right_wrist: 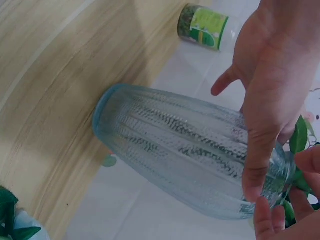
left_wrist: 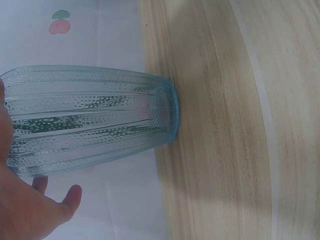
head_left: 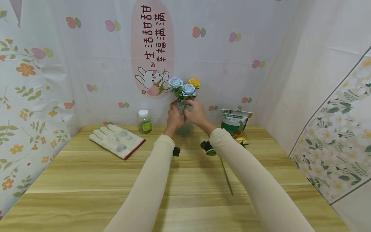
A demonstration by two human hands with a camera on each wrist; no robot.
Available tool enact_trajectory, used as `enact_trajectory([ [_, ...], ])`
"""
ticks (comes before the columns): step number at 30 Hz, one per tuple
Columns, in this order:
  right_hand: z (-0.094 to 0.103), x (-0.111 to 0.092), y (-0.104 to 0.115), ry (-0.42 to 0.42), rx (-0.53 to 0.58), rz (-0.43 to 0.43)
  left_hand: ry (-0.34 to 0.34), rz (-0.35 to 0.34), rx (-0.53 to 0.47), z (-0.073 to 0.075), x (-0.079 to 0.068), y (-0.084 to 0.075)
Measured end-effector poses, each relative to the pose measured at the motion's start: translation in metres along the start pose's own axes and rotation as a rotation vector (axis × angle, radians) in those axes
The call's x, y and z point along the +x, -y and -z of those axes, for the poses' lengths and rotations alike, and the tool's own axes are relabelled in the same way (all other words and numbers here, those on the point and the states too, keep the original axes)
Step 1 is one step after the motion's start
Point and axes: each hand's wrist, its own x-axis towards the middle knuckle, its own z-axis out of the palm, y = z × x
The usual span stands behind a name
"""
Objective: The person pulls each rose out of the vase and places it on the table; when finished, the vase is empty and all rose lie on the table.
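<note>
A clear ribbed glass vase [left_wrist: 95,112] stands upright on the table near the back, with two pale blue roses [head_left: 188,90] and a yellow rose [head_left: 193,83] in it. My left hand [head_left: 175,117] grips the vase's upper part from the left; its thumb lies along the glass in the right wrist view, and other fingers stick out past the side. My right hand [head_left: 197,113] holds the vase at its mouth, fingers curled about the rim beside green leaves [right_wrist: 299,136]. The stems inside are blurred by the textured glass.
A white work glove [head_left: 116,139] with a red cuff lies left, near a white-lidded jar [head_left: 145,122]. A green and white bag [head_left: 234,120] stands right, with a yellow flower [head_left: 241,140] before it. Dark blooms [head_left: 206,146], one leafy, and a green stem [head_left: 226,175] lie nearer.
</note>
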Motion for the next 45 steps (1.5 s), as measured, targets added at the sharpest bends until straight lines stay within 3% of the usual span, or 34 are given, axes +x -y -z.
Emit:
enact_trajectory([
  [5, -0.003, 0.002, 0.0, -0.009, 0.003, -0.018, -0.004, -0.008, -0.006, 0.0, 0.0, 0.002],
  [19, 0.002, 0.004, 0.005, -0.165, 0.113, -0.028, 0.013, -0.028, -0.018, 0.002, -0.002, 0.001],
  [35, 0.006, 0.012, 0.024, -0.409, 0.199, 0.064, 0.014, -0.026, -0.016, 0.002, -0.004, 0.001],
  [45, 0.005, 0.016, 0.023, -0.528, 0.332, 0.018, 0.019, -0.014, -0.02, 0.001, -0.002, 0.003],
])
